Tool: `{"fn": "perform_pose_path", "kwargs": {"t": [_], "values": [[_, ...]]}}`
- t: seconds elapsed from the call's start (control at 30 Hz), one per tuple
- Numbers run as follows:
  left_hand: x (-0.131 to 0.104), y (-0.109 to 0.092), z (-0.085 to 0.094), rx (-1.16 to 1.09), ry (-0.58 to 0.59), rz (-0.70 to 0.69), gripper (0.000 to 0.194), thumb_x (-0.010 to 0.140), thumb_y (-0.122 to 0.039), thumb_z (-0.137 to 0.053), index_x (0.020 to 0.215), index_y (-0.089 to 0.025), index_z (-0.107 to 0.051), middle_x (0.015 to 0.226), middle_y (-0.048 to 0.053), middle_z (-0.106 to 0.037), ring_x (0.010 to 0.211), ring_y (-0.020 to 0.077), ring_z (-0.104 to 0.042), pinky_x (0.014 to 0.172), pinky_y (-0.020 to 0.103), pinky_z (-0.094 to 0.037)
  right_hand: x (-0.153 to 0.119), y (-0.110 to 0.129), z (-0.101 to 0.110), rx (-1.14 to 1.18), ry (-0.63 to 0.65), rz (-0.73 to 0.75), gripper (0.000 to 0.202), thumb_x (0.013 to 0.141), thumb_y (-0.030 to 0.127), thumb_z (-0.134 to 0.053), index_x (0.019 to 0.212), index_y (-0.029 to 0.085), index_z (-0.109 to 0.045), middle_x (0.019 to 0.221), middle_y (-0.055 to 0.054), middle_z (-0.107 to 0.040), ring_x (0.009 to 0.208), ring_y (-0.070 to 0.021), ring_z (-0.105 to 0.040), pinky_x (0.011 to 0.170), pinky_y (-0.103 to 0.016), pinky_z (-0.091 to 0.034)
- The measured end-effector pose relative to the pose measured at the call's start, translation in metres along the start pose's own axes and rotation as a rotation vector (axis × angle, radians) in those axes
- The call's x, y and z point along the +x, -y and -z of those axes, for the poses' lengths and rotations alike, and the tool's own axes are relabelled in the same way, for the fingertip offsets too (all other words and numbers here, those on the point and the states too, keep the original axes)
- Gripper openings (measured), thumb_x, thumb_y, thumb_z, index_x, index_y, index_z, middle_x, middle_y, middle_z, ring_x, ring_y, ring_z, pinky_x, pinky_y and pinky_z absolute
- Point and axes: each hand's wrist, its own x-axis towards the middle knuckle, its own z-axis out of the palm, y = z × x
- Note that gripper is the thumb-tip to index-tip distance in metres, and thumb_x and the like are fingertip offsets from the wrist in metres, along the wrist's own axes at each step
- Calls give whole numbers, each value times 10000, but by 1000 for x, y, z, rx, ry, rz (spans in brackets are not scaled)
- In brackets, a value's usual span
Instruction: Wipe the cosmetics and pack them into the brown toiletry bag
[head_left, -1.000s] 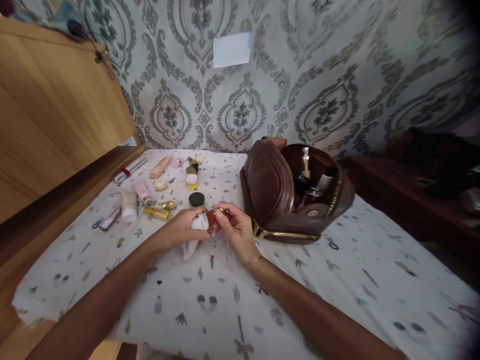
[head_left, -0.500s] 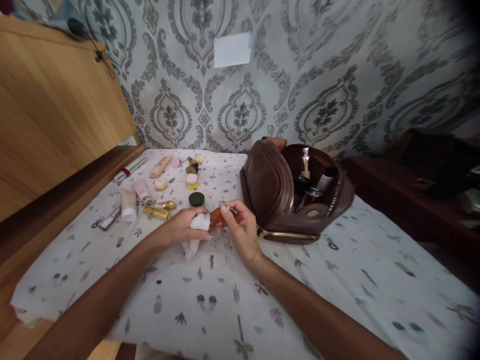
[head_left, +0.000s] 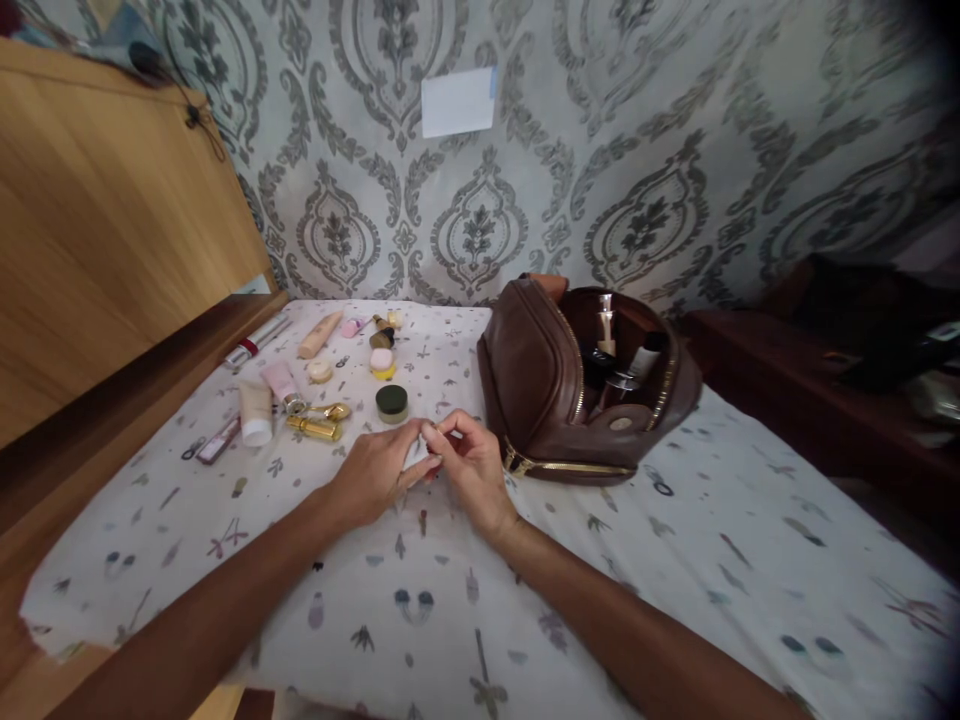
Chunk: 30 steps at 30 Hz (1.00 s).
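My left hand (head_left: 381, 470) is closed on a white cloth (head_left: 417, 452), in front of a small jar with a dark green lid (head_left: 391, 402). My right hand (head_left: 474, 470) meets it at the fingertips, its thumb and fingers pinched together at the cloth's right side. What the right hand grips is mostly hidden by the fingers; only a trace of reddish brown shows beneath them. Just right of the hands stands an open brown leather bag (head_left: 532, 360), with a white tube (head_left: 645, 358) and a pump-top bottle (head_left: 606, 325) inside.
Cosmetics lie at the left on the patterned cloth cover (head_left: 360, 610): a cream tube (head_left: 256, 412), a pink tube (head_left: 282, 386), a gold tube (head_left: 313, 428), a peach tube (head_left: 320, 335) and a yellow-based jar (head_left: 382, 364). A wooden panel (head_left: 120, 210) rises at the left.
My hands have come closer together, and my left hand has turned, covering more of the cloth. The orange-brown item between them is now almost hidden. The green-lidded jar shows more fully.
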Motion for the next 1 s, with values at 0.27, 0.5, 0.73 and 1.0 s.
{"fn": "perform_pose_path", "kwargs": {"t": [0.27, 0.5, 0.73, 1.0], "values": [[6, 9, 17, -433, -77, 81, 401, 967, -510, -365, 998, -197, -612, 766, 7, -666, 717, 193, -622, 677, 287, -456, 10, 9, 12, -29, -56, 86, 346, 796, 520, -722, 780, 204, -582, 575, 49, -572, 467, -103, -533, 474, -239, -474], [9, 7, 5, -459, -152, 197, 322, 907, -483, -440, 760, -205, -512, 638, -29, -557, 620, 169, -544, 607, 275, -413, 10, 7, 9, -49, -11, 117, 288, 791, 468, -725, 828, 200, -625, 699, 27, -596, 544, -99, -519, 502, -233, -465], [9, 11, 12, -384, -184, 144, 319, 927, -447, -430, 709, -219, -473, 617, -49, -484, 616, 155, -492, 607, 266, -368, 15, -1, 16, -235, -41, 156, 191, 774, 377, -728, 762, 199, -660, 705, 2, -650, 645, -141, -584, 636, -271, -494], [9, 14, 13, -452, -214, 230, 475, 937, -569, -355, 652, -215, -494, 600, -30, -498, 641, 176, -500, 633, 293, -375, 2, 2, 7, -254, 139, 175, 113, 792, 314, -737, 859, 223, -745, 855, -24, -727, 792, -164, -660, 708, -273, -535]]}}
